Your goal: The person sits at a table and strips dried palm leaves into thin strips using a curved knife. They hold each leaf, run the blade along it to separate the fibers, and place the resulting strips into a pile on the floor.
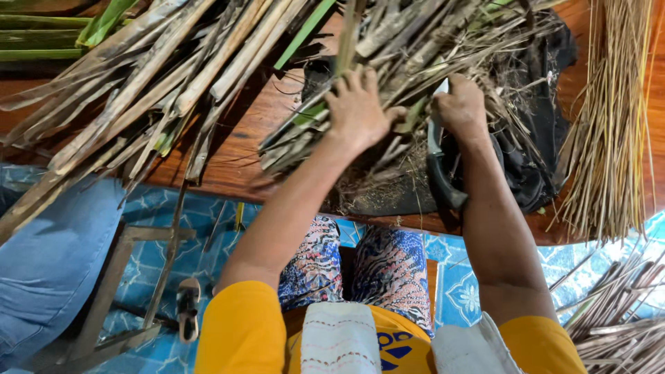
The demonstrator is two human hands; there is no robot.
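You are in a home craft workshop for leaf and fibre work. A low wooden table point(235, 163) fills the view, heaped with dried leaf strips point(159, 76). Right of the table's middle, thin stripped ribs point(609, 125) lie in a sheaf, and more sticks point(623, 325) lie on the floor below the table's right end. Under the table you see blue patterned flooring point(457, 277), a wooden frame point(111, 291) and a sandal point(188, 306).
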